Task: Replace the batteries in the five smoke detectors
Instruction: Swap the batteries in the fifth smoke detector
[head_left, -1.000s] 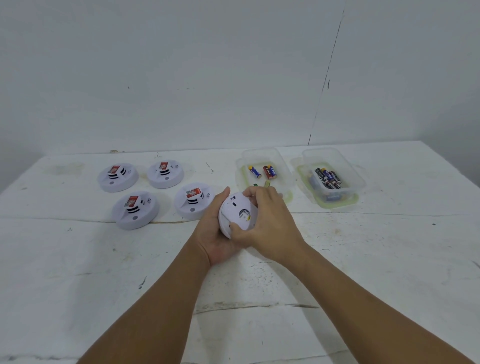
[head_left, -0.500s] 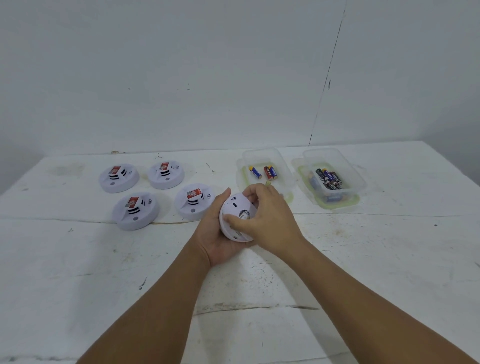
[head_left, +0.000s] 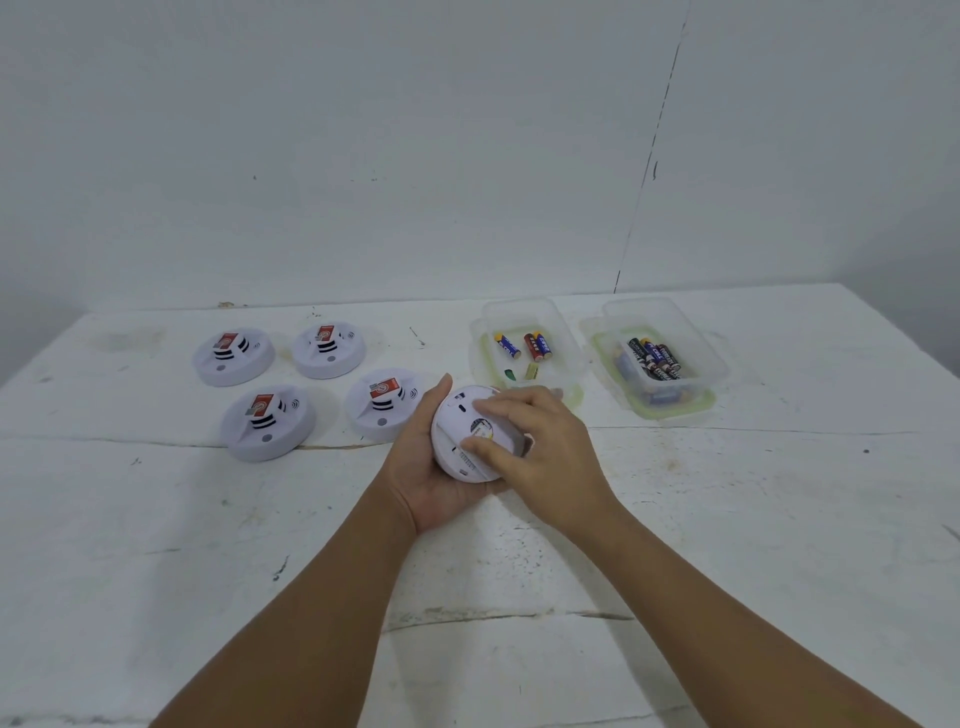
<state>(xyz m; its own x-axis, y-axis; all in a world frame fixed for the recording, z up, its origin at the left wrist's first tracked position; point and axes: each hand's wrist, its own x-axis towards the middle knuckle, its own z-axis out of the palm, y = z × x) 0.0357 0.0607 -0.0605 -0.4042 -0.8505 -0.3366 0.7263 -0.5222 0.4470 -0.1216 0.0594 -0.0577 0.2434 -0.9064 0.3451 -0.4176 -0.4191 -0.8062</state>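
I hold a round white smoke detector (head_left: 457, 431) on edge above the table, its flat back turned toward me. My left hand (head_left: 423, 467) cups it from the left and below, thumb up along its rim. My right hand (head_left: 535, 452) lies over its right side, fingers curled round the rim and thumb pressing on the back. Several other white smoke detectors lie face up at the left, each with a red label: one (head_left: 232, 356), another (head_left: 328, 349), a third (head_left: 267, 422), and the nearest (head_left: 383, 410) just left of my left hand.
Two clear plastic tubs stand behind my hands. The left tub (head_left: 524, 317) holds a few batteries; the right tub (head_left: 696, 358) holds several dark batteries. The white table (head_left: 727, 519) is worn and cracked, with a white wall behind it.
My right hand has slid down and across the detector's back, the thumb moving lower on it. The detector has turned slightly in my left hand.
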